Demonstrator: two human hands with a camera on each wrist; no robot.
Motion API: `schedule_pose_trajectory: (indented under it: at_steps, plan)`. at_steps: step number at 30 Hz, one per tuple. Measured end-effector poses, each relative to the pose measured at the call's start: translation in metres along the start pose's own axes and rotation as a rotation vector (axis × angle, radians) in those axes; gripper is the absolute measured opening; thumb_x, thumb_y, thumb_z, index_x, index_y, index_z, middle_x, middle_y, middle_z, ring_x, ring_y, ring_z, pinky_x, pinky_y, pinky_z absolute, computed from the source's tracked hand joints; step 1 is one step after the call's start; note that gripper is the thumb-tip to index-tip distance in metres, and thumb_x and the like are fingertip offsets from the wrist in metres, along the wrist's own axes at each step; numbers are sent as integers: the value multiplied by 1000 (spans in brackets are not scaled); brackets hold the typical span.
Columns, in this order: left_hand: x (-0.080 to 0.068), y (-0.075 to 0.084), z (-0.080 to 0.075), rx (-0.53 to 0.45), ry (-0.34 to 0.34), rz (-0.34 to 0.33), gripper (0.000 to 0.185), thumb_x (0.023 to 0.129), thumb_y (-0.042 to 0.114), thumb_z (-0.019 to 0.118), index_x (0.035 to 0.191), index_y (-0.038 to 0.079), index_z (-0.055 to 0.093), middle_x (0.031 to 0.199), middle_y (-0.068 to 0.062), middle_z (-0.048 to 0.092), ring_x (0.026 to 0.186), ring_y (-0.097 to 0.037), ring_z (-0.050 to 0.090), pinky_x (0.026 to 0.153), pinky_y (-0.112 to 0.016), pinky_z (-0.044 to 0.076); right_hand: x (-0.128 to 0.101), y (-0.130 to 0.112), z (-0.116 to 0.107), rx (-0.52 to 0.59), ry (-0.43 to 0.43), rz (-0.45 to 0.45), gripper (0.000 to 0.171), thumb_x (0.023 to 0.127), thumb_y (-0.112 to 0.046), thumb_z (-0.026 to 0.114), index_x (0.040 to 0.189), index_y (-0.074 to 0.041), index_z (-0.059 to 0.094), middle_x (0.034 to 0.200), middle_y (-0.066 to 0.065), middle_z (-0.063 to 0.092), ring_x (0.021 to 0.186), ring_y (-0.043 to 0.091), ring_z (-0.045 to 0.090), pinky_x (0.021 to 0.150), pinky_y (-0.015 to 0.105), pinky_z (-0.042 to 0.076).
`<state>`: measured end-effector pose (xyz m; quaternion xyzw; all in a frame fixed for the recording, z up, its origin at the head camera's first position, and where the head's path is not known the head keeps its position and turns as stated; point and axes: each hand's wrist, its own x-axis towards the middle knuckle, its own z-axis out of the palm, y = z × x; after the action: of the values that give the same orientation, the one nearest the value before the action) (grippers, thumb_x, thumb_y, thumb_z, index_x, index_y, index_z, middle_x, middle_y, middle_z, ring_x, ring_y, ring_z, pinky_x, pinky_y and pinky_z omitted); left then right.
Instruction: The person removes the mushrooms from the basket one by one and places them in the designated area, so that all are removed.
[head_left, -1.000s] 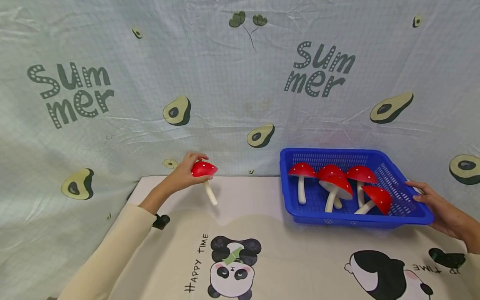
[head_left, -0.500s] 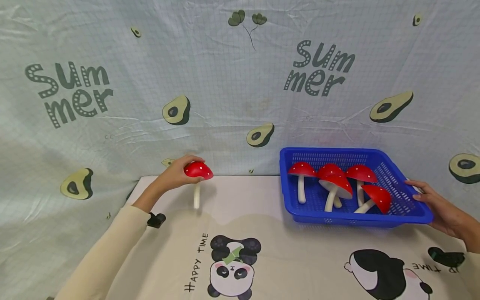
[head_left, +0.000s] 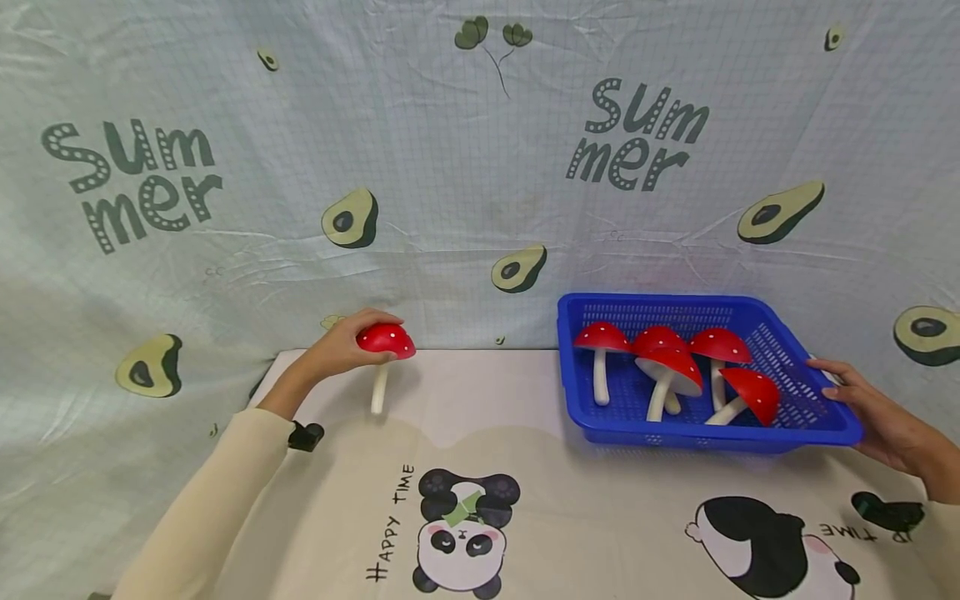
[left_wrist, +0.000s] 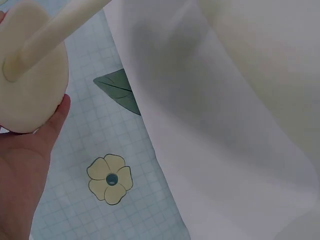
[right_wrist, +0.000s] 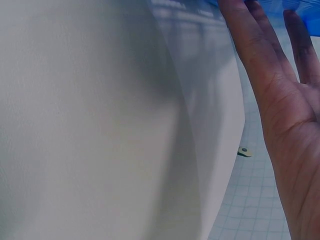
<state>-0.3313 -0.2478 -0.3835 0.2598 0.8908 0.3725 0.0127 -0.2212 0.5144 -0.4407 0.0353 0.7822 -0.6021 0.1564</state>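
while left fingers (head_left: pixel 358 327) clasp its white-dotted red cap, the mushroom (head_left: pixel 384 357) hangs pale-stemmed.

Left hand (head_left: pixel 341 350) grips the red cap of a mushroom (head_left: pixel 384 354) at nine o'clock with its white stem hanging toward the table (head_left: pixel 540 517), while right hand (head_left: pixel 870 412) rests against the blue basket (head_left: pixel 817 421) holding five mushrooms (head_left: pixel 667 367) at three o'clock.

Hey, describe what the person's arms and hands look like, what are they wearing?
Both arms wear long cream sleeves. The left hand and right hand are bare: no gloves, rings or watch visible. A small black device sits by the left wrist, another by the right.
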Motion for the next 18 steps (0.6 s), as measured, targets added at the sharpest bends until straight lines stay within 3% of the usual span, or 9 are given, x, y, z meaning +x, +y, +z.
schedule_pose_trajectory:
  at_steps: [13, 15, 18]
  plan:
    - [0, -11, -1, -29, 1, -61, 57, 90, 20, 77, 141, 10, 55, 144, -18, 50, 130, -40, 45, 97, -56, 53, 3, 0, -1, 18, -2, -3, 44, 108, -34, 38, 134, -69, 29, 127, -5, 33, 95, 13, 67, 81, 46, 61]
    - [1, -14, 1, -33, -1, -73, 56, 89, 20, 77, 141, 10, 55, 144, -18, 51, 130, -40, 46, 97, -55, 53, 2, 0, -1, 4, -4, -2, 44, 109, -34, 36, 135, -69, 27, 130, 1, 32, 95, 13, 66, 81, 45, 61]
    - [4, -19, 4, -43, -8, -93, 57, 89, 21, 78, 141, 11, 55, 144, -16, 51, 130, -39, 46, 97, -54, 53, 1, -1, -1, -35, -5, -1, 44, 109, -35, 34, 134, -70, 22, 139, 23, 22, 96, 14, 65, 81, 46, 61]
